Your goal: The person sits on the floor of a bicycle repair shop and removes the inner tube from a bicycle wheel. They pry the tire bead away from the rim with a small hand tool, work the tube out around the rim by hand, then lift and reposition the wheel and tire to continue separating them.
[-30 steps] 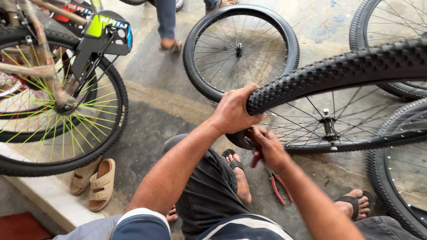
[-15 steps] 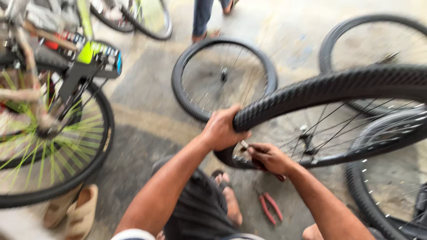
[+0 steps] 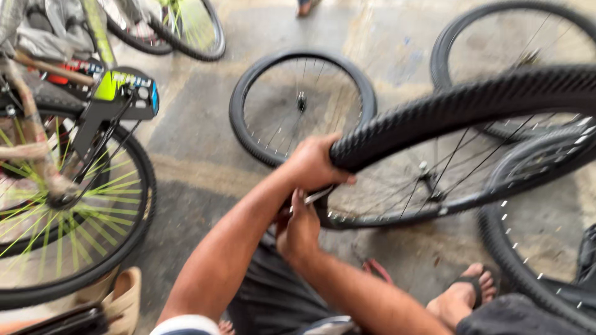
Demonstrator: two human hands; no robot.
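left hand (image 3: 313, 164) still clamping knobby black bicycle tyre (image 3: 459, 108), right hand (image 3: 300, 226) now lower, pinching thin metal tool (image 3: 316, 196), stained concrete floor (image 3: 198, 149)

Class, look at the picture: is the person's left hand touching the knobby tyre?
Touching. The head view shows the left hand gripping the tyre, fingers wrapped over its tread at the near end.

Knobby matt rubber tyre (image 3: 447, 115); rough concrete floor (image 3: 192, 155).
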